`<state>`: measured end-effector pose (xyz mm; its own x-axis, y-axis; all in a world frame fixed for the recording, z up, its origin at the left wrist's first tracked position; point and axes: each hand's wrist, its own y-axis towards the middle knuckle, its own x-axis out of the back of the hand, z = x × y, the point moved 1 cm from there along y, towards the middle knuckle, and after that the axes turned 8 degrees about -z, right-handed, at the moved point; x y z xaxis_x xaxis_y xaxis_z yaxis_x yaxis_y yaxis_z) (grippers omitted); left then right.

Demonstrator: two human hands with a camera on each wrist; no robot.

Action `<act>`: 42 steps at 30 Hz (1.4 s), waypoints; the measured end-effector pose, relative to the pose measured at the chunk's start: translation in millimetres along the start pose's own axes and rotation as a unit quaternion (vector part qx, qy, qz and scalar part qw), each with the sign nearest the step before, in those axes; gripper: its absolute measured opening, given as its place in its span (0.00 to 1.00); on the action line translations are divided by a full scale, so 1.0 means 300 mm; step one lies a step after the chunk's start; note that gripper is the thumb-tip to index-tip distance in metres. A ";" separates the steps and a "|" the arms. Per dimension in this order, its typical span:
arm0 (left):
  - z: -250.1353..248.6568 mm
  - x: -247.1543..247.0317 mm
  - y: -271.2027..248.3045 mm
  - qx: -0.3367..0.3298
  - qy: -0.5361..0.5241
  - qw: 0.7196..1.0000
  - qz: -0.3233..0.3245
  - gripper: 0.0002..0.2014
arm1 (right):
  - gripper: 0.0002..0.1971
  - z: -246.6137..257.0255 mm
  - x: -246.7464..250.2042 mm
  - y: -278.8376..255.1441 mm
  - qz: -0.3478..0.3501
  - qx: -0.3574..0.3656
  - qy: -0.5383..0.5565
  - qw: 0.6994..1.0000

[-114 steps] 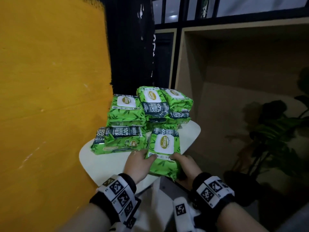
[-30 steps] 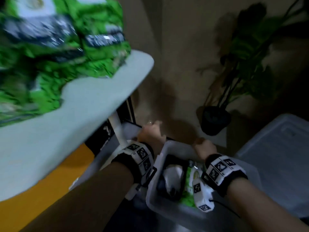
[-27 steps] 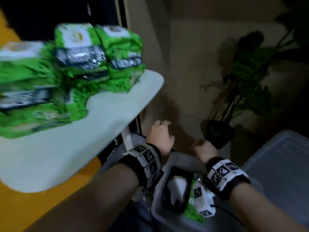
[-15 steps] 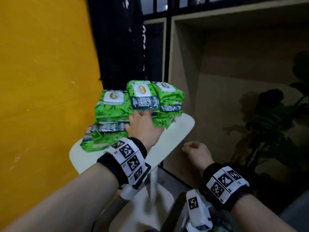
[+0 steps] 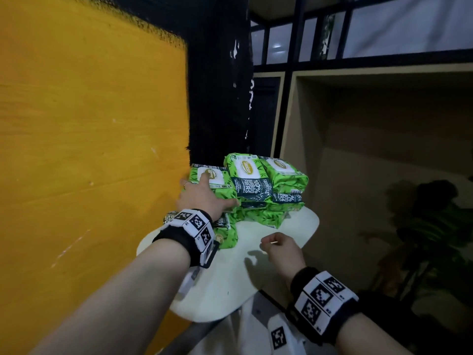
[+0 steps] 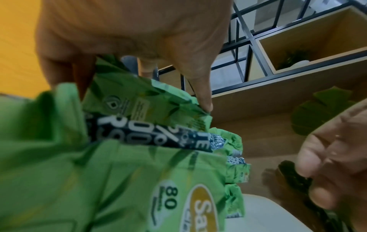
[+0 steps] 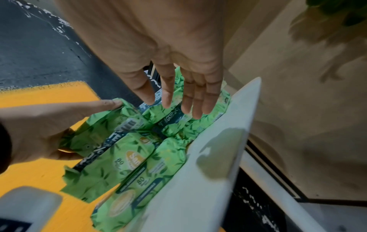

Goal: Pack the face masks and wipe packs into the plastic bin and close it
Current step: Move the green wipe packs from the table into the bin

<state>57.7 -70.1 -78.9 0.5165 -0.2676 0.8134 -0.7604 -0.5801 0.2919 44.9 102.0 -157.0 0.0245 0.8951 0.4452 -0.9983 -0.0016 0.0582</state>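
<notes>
Several green wipe packs (image 5: 256, 185) lie stacked at the back of a small white table (image 5: 256, 278). My left hand (image 5: 202, 193) reaches onto the top pack of the left stack (image 5: 217, 180) and grips it, fingers over its white label and thumb at its near side. In the left wrist view the thumb (image 6: 200, 94) presses that pack's crimped edge (image 6: 139, 102). My right hand (image 5: 279, 249) hovers empty over the table's front. Its fingers (image 7: 188, 97) are straight and point at the packs (image 7: 129, 157). The bin and any face masks are out of view.
A yellow wall (image 5: 89, 149) stands close on the left, right behind the packs. A wooden shelf unit (image 5: 384, 124) rises behind the table. A dark potted plant (image 5: 435, 226) stands on the floor to the right. The table's white base (image 5: 245, 329) shows below its edge.
Both hands came up empty from the bin on the floor. The left hand has moved from the middle stack's front onto the left stack's top pack. The right hand has risen over the table.
</notes>
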 end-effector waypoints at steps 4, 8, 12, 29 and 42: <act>0.034 0.021 0.027 0.006 -0.091 0.996 0.016 0.48 | 0.10 0.061 -0.042 0.007 0.018 -0.018 0.043 0.999; 0.065 0.026 0.038 0.012 -0.170 0.985 0.023 0.42 | 0.09 0.172 -0.085 0.018 0.040 -0.008 0.115 0.993; 0.082 0.009 0.050 0.021 -0.228 0.973 0.007 0.33 | 0.23 0.240 -0.141 0.026 0.045 0.008 0.128 0.991; 0.110 -0.006 0.118 0.225 -0.534 0.813 0.057 0.46 | 0.18 0.242 -0.185 0.091 0.080 -0.027 0.236 0.968; 0.006 0.031 -0.100 0.075 -0.602 0.795 -0.007 0.34 | 0.26 0.241 -0.041 0.100 0.037 0.015 0.372 0.927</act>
<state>86.0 -56.7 -80.8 0.5950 -0.7507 -0.2871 -0.7430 -0.6499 0.1597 18.4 58.8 -96.1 -0.0984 0.9516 -0.2911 -0.9936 -0.0779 0.0812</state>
